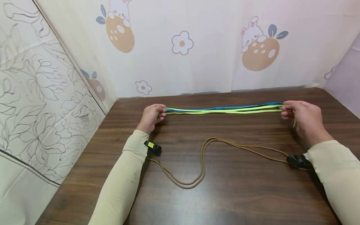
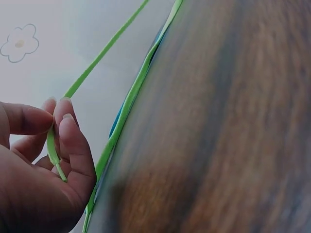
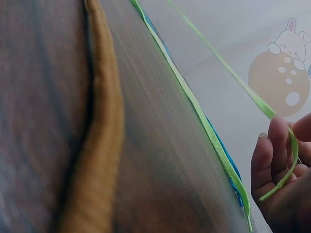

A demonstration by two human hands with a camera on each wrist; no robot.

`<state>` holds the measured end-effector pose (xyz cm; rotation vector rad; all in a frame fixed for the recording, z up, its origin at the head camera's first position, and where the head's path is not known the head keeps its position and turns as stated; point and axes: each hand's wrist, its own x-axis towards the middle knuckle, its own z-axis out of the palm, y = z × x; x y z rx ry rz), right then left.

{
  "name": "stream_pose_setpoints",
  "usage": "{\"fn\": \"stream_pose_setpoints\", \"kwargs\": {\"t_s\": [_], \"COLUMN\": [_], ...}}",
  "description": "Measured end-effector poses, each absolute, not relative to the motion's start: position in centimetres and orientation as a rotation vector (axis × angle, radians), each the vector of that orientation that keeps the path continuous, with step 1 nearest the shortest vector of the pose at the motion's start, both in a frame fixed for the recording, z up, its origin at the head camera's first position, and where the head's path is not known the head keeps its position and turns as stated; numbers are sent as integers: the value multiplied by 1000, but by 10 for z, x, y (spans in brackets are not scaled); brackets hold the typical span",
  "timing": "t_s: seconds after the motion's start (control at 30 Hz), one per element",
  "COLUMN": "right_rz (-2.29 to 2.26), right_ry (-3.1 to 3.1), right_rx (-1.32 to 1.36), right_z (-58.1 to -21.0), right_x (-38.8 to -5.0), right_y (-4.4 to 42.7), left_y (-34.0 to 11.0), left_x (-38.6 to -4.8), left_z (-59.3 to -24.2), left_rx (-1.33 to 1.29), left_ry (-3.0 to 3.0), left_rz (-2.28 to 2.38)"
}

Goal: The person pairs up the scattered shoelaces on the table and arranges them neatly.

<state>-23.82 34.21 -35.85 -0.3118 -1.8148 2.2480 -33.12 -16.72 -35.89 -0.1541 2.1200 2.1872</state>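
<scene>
My left hand (image 1: 151,118) pinches one end of a bright green flat lace (image 1: 197,112), its tip hanging into the palm in the left wrist view. At the other end my right hand (image 1: 307,120) pinches the same lace (image 3: 218,58), with a short tail curving down past the fingers. Between the hands the lace runs nearly straight. Beside it, another green lace (image 2: 129,104) and a blue lace (image 1: 270,103) lie together along the back of the table, partly overlapping; their ends show near my right hand (image 3: 286,179).
A doubled brown cord (image 1: 202,165) curves across the middle of the wooden table (image 1: 225,200), passing by both wrist cameras. Behind stands a wall covering (image 1: 211,72) with rabbit and flower prints; a floral panel (image 1: 42,93) is at the left.
</scene>
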Motion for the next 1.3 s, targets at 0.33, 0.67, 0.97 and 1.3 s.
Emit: {"fn": "stream_pose_setpoints", "kwargs": {"t_s": [0.33,0.67,0.97,1.3], "right_rz": [2244,2251,2250,2254], "right_ry": [-1911,-1951,-1999,-2026], "right_rx": [-381,-371,-345,-334], "right_z": [-356,-357,-358,-357], "right_x": [-236,-237,-237,-237], "right_y": [341,342,343,344], "left_y": [-168,-168,-167,-167], "left_x": [-331,-331,-331,-330], "left_z": [-359,-360,-361,-360], "left_rx": [-152,-125,-129,-121], "left_ry": [2104,2094,2081,2090], "left_rz": [2141,2110,2105,2088]}}
